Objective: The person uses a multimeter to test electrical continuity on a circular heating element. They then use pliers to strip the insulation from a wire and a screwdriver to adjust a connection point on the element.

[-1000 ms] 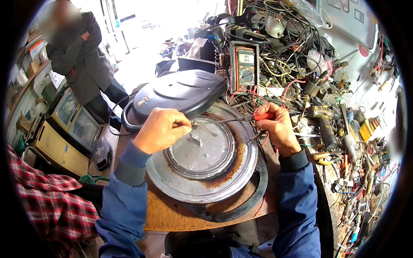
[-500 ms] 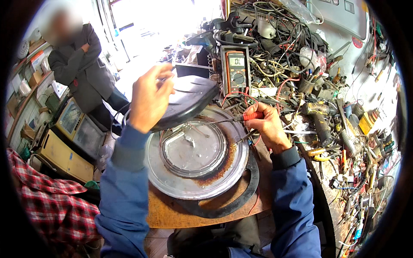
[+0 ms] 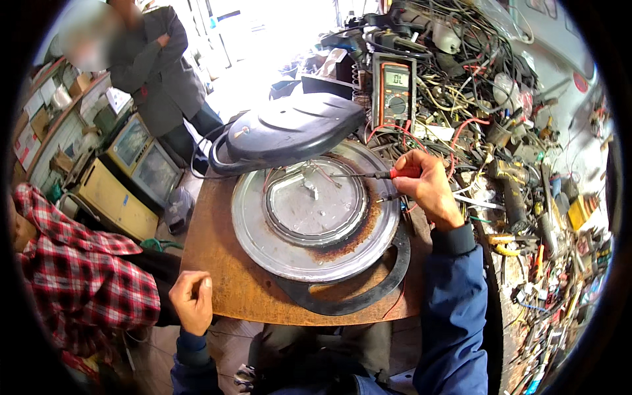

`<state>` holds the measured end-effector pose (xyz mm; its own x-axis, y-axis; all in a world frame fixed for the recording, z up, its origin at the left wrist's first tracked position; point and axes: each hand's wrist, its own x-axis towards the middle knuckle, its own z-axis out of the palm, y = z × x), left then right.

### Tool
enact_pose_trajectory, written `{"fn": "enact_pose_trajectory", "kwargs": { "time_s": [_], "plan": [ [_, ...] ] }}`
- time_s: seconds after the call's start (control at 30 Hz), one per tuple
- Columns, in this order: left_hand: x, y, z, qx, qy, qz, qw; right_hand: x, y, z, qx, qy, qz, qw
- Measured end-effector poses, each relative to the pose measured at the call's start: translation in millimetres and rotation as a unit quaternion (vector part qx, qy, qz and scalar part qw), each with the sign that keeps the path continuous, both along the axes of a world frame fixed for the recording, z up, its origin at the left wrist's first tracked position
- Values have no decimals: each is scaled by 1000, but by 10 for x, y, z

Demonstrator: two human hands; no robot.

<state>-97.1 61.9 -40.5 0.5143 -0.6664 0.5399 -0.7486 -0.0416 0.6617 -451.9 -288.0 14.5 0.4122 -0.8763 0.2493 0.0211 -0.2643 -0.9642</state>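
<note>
My right hand pinches a red multimeter probe, and a second probe tip sticks out below it. The first probe's thin tip reaches over a round metal plate, close to the wire ends at the inner ring's upper edge. Brown rust stains curve along the plate's right side. My left hand is by the table's front-left corner, fingers curled with nothing visible in them. Behind the plate a black plastic cover stands tilted. Under the plate's front edge lies a black ring.
An orange-framed digital multimeter stands behind the plate, its red leads running forward. Cables and tools crowd the bench at right, with a drill among them. One person stands at back left; another in a checked shirt is near left.
My left hand has come down from beside the black cover to the table's front-left corner, its fingers now curled. My right hand keeps its hold on the probe. The view has shifted slightly.
</note>
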Motion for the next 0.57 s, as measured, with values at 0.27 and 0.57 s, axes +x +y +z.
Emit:
{"fn": "enact_pose_trajectory", "kwargs": {
  "time_s": [0.27,0.57],
  "plan": [
    [-161,20,149,-132,-57,22,989,28,68,63,-168,223,33,960],
    [177,1811,-1869,-95,159,220,958,-585,-654,171,-207,244,6,947]
  ]
}}
